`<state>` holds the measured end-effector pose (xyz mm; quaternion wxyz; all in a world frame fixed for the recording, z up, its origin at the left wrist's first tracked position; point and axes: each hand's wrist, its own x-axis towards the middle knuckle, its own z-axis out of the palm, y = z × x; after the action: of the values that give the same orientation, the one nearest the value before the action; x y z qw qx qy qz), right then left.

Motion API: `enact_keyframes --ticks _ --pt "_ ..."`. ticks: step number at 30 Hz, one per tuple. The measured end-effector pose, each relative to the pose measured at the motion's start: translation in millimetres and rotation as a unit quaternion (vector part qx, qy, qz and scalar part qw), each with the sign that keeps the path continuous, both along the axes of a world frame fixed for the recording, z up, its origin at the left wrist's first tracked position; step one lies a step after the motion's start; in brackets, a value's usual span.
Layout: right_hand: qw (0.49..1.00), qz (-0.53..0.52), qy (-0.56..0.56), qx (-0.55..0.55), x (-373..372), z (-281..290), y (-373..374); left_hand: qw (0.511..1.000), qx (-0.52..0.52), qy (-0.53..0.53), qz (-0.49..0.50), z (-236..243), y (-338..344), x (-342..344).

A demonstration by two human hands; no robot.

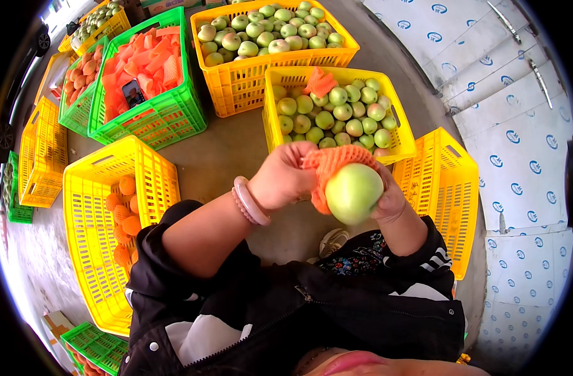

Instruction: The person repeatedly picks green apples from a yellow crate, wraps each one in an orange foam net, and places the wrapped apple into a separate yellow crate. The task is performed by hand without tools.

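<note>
In front of me, my left hand (285, 177) pinches an orange foam net sleeve (327, 164). The sleeve lies against the far left side of a pale green apple (355, 195), and most of the fruit is bare. My right hand (391, 195) grips the apple from the right, its fingers partly hidden behind it. Just beyond the hands stands a yellow crate (275, 130) of loose green apples (343, 111), with another orange net sleeve (320, 81) lying on top. To my left, a yellow crate (89, 238) holds several net-wrapped fruits (131, 224).
A bigger yellow crate (249, 81) full of green apples stands farther off. Left of it, a green crate (148, 122) holds a heap of orange net sleeves (151, 53) and a phone (133, 93). On my right are another yellow crate (446, 194) and patterned white panels (518, 163).
</note>
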<state>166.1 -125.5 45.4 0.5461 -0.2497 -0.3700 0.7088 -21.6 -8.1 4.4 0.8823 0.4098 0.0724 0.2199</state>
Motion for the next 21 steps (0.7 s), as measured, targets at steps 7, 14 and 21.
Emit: enact_keyframes --ticks 7,14,21 --pt "0.953 -0.242 -0.182 0.023 -21.6 -4.9 16.0 0.854 0.331 0.178 0.359 16.6 -12.2 4.6" --pt "0.711 -0.372 -0.527 0.282 -13.8 -18.4 18.4 0.927 0.323 0.011 0.19 1.1 -27.5 12.9" --pt "0.689 -0.309 -0.486 0.439 -34.0 -21.7 11.2 0.983 0.031 0.005 0.182 15.6 -9.6 7.0"
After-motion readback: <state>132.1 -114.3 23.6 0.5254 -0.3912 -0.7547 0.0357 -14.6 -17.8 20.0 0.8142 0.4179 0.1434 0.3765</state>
